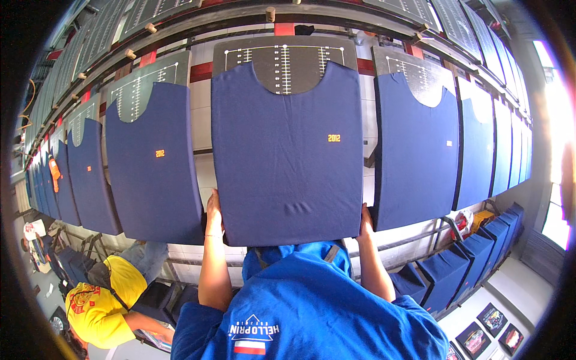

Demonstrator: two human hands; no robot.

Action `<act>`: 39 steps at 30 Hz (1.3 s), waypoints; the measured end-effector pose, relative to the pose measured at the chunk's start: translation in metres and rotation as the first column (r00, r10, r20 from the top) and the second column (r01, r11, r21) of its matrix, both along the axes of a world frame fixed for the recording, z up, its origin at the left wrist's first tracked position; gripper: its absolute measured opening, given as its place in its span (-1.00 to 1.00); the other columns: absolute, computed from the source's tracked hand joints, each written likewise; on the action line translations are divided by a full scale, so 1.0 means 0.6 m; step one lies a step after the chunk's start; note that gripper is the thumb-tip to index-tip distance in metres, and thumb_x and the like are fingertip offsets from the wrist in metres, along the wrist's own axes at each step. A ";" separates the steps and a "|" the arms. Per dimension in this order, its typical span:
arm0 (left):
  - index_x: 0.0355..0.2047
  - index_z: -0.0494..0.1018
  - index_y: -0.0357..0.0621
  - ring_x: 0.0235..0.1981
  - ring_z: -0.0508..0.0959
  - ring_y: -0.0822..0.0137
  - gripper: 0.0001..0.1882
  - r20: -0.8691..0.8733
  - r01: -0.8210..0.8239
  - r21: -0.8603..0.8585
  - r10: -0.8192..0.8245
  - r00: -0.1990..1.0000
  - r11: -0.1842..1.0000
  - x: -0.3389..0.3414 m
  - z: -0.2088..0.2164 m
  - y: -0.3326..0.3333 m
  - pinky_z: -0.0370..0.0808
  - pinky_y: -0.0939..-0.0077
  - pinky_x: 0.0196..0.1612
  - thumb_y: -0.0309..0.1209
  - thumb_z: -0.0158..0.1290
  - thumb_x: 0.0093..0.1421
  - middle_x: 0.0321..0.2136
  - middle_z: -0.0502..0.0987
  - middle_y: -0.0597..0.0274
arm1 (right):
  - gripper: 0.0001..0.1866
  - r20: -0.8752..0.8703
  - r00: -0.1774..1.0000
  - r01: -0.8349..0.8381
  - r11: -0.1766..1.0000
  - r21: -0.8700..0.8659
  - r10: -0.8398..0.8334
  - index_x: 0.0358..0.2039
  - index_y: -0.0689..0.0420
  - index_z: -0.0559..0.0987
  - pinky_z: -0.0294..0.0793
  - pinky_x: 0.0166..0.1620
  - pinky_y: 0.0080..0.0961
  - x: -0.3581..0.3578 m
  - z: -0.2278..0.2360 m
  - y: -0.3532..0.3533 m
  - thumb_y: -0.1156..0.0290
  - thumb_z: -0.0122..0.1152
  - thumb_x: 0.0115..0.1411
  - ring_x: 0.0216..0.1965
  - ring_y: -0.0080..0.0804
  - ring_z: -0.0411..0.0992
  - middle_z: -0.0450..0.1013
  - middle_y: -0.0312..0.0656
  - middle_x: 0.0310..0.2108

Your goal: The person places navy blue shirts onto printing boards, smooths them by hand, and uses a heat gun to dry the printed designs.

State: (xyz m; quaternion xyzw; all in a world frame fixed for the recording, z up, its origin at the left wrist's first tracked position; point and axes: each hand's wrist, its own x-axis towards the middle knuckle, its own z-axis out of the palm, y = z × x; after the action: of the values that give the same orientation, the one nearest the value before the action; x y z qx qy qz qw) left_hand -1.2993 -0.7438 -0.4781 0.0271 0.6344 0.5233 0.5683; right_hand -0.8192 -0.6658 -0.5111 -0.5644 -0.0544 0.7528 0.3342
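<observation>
In front of me a navy garment panel (288, 156) with a scooped neckline and a small orange print lies smooth over a dark printing board (252, 51) with white ruler marks. My left hand (214, 213) grips the panel's left side near the lower corner. On the opposite side, my right hand (365, 222) holds the matching edge, at about the same height. Both sets of fingers are partly hidden behind the board's sides. Faint creases show low on the panel's middle.
Similar boards with navy panels stand to the left (150, 162) and right (414, 150). An orange tool (54, 174) rests among the far-left ones. A co-worker in a yellow shirt (102, 300) bends at lower left. More covered boards (444, 273) hang at lower right, near printed pictures (474, 341).
</observation>
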 end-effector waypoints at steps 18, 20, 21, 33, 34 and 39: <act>0.11 0.45 -0.33 -0.04 0.54 0.34 -0.29 -0.123 0.041 -0.003 -0.041 0.992 0.999 -0.034 0.027 0.077 0.49 0.37 0.05 0.17 -0.13 0.41 -0.03 0.56 0.11 | -0.12 1.000 -0.009 -0.801 -0.599 0.002 0.015 0.37 0.01 0.28 -0.03 0.44 0.07 -0.321 0.177 0.191 -0.11 0.28 0.11 0.44 0.03 0.05 0.16 -0.07 0.40; 0.08 0.46 -0.36 -0.09 0.55 0.37 -0.45 -0.238 0.078 0.048 -0.064 0.969 0.996 -0.058 0.043 0.102 0.48 0.40 0.04 -0.06 0.04 0.39 -0.06 0.58 0.13 | -0.16 0.961 -0.082 -0.870 -0.452 -0.198 -0.264 0.33 0.06 0.31 0.03 0.42 0.07 -0.401 0.205 0.325 -0.10 0.25 0.13 0.42 0.06 0.08 0.16 -0.02 0.39; 0.08 0.46 -0.38 -0.10 0.55 0.37 -0.47 -0.308 0.119 0.056 -0.096 0.947 0.991 -0.063 0.066 0.121 0.48 0.40 0.04 -0.10 0.07 0.38 -0.07 0.58 0.13 | -0.17 0.913 -0.140 -0.926 -0.276 -0.258 -0.384 0.31 0.16 0.31 0.07 0.40 0.07 -0.428 0.206 0.391 -0.08 0.23 0.14 0.40 0.11 0.10 0.19 0.03 0.37; -0.34 0.48 -0.29 -0.51 0.51 0.05 -0.81 -0.854 0.130 -0.343 -0.366 0.369 0.930 -0.091 0.134 0.109 0.43 0.21 -0.37 -0.38 0.16 0.24 -0.51 0.52 -0.01 | -0.05 0.985 0.032 -0.601 -0.791 -0.117 -0.170 0.38 0.00 0.28 -0.21 0.49 0.06 -0.549 0.166 0.309 -0.27 0.20 0.09 0.49 -0.09 -0.06 0.08 -0.12 0.45; -0.34 0.48 -0.29 -0.51 0.51 0.07 -0.82 -0.872 0.087 -0.333 -0.342 0.351 0.939 -0.085 0.133 0.105 0.44 0.22 -0.36 -0.39 0.16 0.24 -0.51 0.53 0.01 | -0.09 0.947 0.089 -0.720 -0.677 -0.152 -0.307 0.37 0.02 0.30 -0.20 0.49 0.06 -0.600 0.153 0.387 -0.24 0.19 0.12 0.49 -0.05 -0.05 0.10 -0.08 0.44; -0.18 0.52 -0.29 -0.46 0.48 0.26 -0.83 -0.913 0.026 -0.227 -0.222 0.342 0.974 -0.044 0.149 0.077 0.45 0.39 -0.37 -0.43 0.11 0.29 -0.35 0.52 0.09 | -0.07 0.865 0.057 -0.903 -0.396 -0.168 -0.498 0.34 0.35 0.20 -0.09 0.46 -0.01 -0.735 0.133 0.462 -0.27 -0.10 0.30 0.45 0.03 0.00 0.11 0.14 0.40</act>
State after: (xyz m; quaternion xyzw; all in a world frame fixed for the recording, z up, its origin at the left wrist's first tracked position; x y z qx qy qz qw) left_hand -1.3256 -0.6977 -0.3890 0.3186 0.8830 0.3130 0.1445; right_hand -1.2603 -0.3883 -0.4315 -0.2455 -0.9655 -0.0034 0.0863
